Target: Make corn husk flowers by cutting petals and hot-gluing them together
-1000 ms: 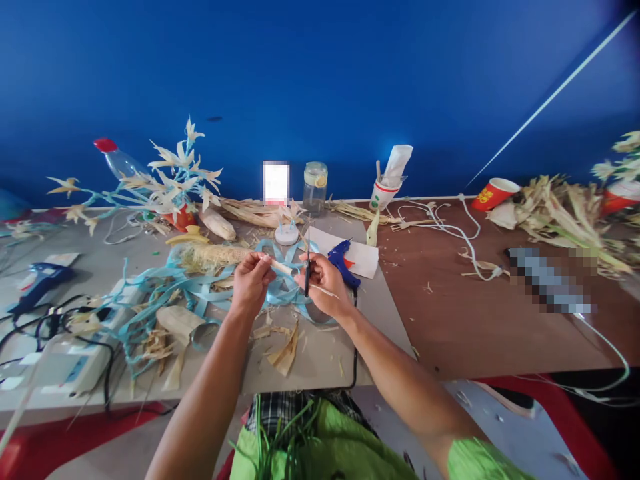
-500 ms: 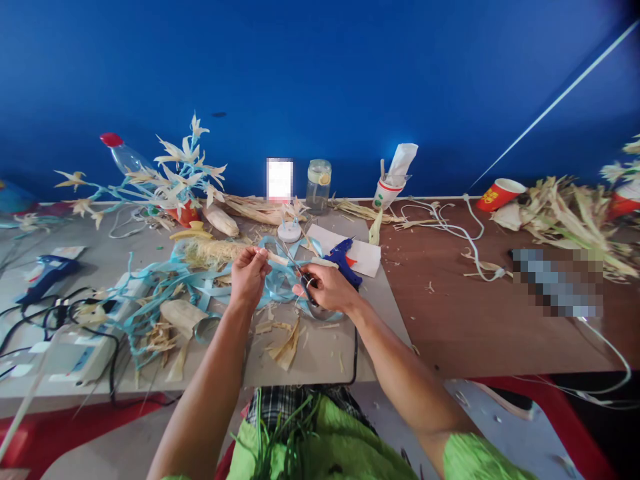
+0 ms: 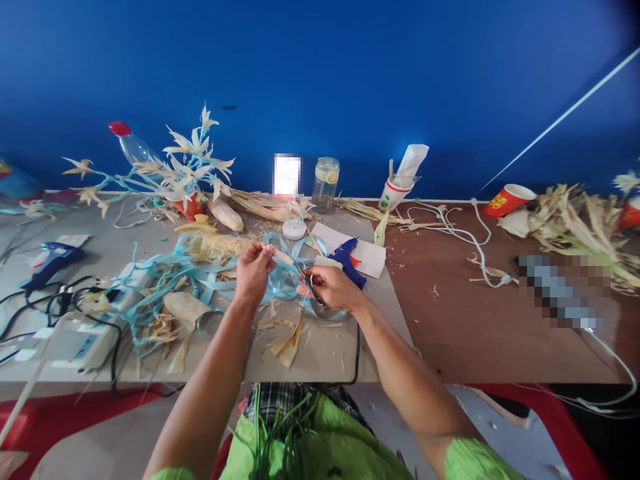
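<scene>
My left hand (image 3: 255,265) is pinched on one end of a pale strip of husk (image 3: 284,257), which points toward the right hand. My right hand (image 3: 326,287) grips dark-handled scissors (image 3: 312,291), whose blades reach the strip between the hands. Another pale husk piece (image 3: 327,262) shows at the top of my right hand. Under and around both hands lies looped light blue ribbon (image 3: 280,285). A blue glue gun (image 3: 347,260) rests on a white sheet (image 3: 371,252) just right of my right hand.
At the left stand husk flowers (image 3: 187,163) in a red cup, near a power strip (image 3: 95,340) with black cables and a second glue gun (image 3: 53,262). A glass jar (image 3: 326,183) and a white cup (image 3: 395,193) stand by the wall. Dried husks (image 3: 575,223) lie at the right.
The view has shifted slightly, so most objects appear a little farther right. The scissor blades looked spread before and now appear closer together at the strip.
</scene>
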The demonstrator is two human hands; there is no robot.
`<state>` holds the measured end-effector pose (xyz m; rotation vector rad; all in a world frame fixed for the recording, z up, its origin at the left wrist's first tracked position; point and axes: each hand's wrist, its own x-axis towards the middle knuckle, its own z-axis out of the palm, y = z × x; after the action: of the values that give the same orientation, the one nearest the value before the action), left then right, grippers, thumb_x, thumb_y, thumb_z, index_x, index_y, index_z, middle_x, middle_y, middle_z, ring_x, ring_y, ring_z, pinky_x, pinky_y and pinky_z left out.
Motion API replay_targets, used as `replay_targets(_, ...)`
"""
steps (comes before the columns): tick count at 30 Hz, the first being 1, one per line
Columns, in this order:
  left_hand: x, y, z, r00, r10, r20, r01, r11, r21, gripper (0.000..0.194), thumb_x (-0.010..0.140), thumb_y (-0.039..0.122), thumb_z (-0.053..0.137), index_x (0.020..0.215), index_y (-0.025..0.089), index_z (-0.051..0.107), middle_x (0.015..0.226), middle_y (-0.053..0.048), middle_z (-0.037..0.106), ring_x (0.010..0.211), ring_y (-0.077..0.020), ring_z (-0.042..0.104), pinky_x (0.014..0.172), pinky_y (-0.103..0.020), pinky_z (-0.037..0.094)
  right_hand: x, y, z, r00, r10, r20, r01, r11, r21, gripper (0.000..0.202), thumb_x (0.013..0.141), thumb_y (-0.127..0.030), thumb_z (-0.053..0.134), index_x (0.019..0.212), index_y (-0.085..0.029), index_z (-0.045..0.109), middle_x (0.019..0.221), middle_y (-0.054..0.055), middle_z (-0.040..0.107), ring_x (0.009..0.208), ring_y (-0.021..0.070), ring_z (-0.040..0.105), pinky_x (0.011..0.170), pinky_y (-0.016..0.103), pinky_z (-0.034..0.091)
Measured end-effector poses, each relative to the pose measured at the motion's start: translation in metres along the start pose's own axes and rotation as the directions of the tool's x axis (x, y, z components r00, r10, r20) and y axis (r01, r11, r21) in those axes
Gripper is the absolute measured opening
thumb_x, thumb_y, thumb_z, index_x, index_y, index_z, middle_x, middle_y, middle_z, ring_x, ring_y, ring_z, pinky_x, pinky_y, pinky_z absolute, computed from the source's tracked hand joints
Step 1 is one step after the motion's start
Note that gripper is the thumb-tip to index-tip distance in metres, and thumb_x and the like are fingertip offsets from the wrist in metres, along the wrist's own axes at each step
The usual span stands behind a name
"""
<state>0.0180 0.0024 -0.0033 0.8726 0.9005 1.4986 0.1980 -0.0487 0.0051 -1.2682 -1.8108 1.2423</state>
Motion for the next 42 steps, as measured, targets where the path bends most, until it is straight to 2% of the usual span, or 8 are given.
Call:
replay_targets(6, 0.001, 0.000, -0.001, 1.000, 0.018, -0.004, -0.018, 1.000, 0.002, 0.026, 0.065, 0.026, 0.076, 0.069, 0.016, 0.053, 0.053, 0.008, 0.044, 0.039, -0.0017, 0.035, 0.043, -0.018, 0.033, -0.002, -0.008, -0.001, 0.996, 0.040, 0.074, -0.052, 0.985, 0.163, 0.029, 0.074, -0.041, 0.067, 0.087, -0.014, 0.064, 0.062, -0.004, 0.052, 0.056, 0.0091, 0.045, 0.052, 0.021, 0.031)
replay_targets(13, 0.000, -0.003, -0.001, 1.000, 0.019, -0.004, -0.019, 0.999, 0.036, 0.027, 0.065, 0.027, 0.077, 0.070, 0.016, 0.053, 0.052, 0.007, 0.045, 0.039, -0.0020, 0.035, 0.042, -0.018, 0.032, -0.003, -0.019, -0.004, 0.990, 0.074, 0.120, -0.103, 0.961, 0.256, 0.032, 0.071, -0.044, 0.070, 0.081, -0.014, 0.062, 0.061, -0.003, 0.051, 0.056, 0.0098, 0.045, 0.053, 0.023, 0.033)
replay_targets(29, 0.000, -0.002, 0.000, 1.000, -0.006, -0.017, 0.007, 0.999, 0.049, 0.027, 0.065, 0.028, 0.076, 0.069, 0.016, 0.053, 0.051, 0.007, 0.046, 0.039, -0.0023, 0.034, 0.041, -0.018, 0.030, 0.000, -0.016, -0.002, 0.987, 0.095, 0.127, -0.124, 0.963, 0.240, 0.036, 0.069, -0.045, 0.072, 0.085, -0.014, 0.064, 0.061, -0.003, 0.054, 0.055, 0.0101, 0.047, 0.052, 0.023, 0.035)
replay_targets(42, 0.002, -0.002, -0.002, 1.000, -0.003, -0.024, 0.004, 0.999, 0.051, 0.028, 0.063, 0.028, 0.077, 0.067, 0.016, 0.053, 0.051, 0.007, 0.047, 0.039, -0.0023, 0.035, 0.041, -0.018, 0.032, 0.002, -0.007, -0.001, 0.988, 0.097, 0.117, -0.116, 0.979, 0.170, 0.039, 0.068, -0.051, 0.071, 0.080, -0.015, 0.061, 0.058, -0.005, 0.049, 0.053, 0.0085, 0.041, 0.049, 0.021, 0.028)
